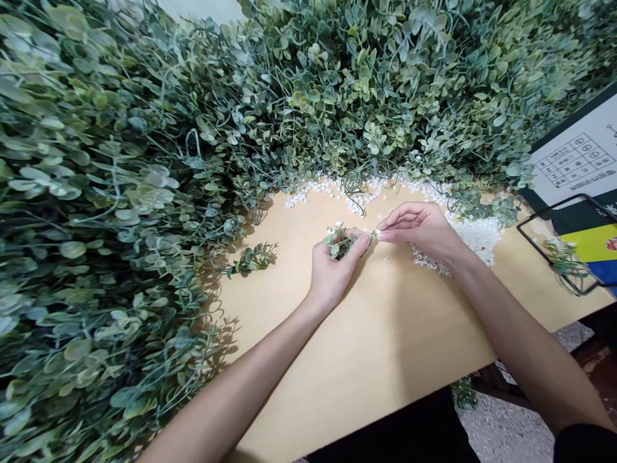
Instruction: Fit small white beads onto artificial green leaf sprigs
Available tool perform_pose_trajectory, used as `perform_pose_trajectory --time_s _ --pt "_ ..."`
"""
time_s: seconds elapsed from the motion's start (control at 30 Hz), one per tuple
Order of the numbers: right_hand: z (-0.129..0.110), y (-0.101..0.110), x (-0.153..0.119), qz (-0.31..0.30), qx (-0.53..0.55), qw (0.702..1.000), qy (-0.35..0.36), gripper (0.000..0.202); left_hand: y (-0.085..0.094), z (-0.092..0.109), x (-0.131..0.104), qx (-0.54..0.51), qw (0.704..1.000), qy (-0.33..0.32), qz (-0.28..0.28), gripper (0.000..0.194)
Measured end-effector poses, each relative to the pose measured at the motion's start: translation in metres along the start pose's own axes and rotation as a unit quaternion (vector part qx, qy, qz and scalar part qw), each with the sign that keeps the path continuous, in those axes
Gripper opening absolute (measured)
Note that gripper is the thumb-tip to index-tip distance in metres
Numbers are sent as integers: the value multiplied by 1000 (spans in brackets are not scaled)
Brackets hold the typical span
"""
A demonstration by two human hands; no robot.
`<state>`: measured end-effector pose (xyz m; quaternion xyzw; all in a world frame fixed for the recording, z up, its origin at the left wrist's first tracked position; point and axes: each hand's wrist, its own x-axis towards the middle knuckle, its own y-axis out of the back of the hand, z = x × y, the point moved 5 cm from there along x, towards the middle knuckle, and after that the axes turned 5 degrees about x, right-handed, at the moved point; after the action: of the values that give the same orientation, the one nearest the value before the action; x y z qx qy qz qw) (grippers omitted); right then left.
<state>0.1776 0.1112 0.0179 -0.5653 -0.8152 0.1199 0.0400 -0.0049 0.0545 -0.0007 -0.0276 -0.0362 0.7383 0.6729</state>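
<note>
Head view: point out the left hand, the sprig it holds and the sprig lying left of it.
Left hand (pixel 332 270): head view, base of the thumb.
Held sprig (pixel 335 245): head view, its leaves.
Lying sprig (pixel 251 259): head view, middle leaves.

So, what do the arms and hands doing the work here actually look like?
They're a person's, not a machine's. The left hand and right hand are both ungloved, with no watch or bracelet visible. Both forearms are bare; a plain black sleeve shows at the right elbow, while no left sleeve is in view.
</note>
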Motion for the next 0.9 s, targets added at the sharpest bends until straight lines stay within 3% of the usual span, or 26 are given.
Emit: perform_pose_trajectory --time_s 0.37,0.9 --pt "-5 -1 -1 14 -15 1000 21 39 -2 4 -1 7 1000 -2 -5 32" --pt "-5 -2 -2 -24 -32 999 11 38 -3 4 0 8 1000 -4 -10 33"
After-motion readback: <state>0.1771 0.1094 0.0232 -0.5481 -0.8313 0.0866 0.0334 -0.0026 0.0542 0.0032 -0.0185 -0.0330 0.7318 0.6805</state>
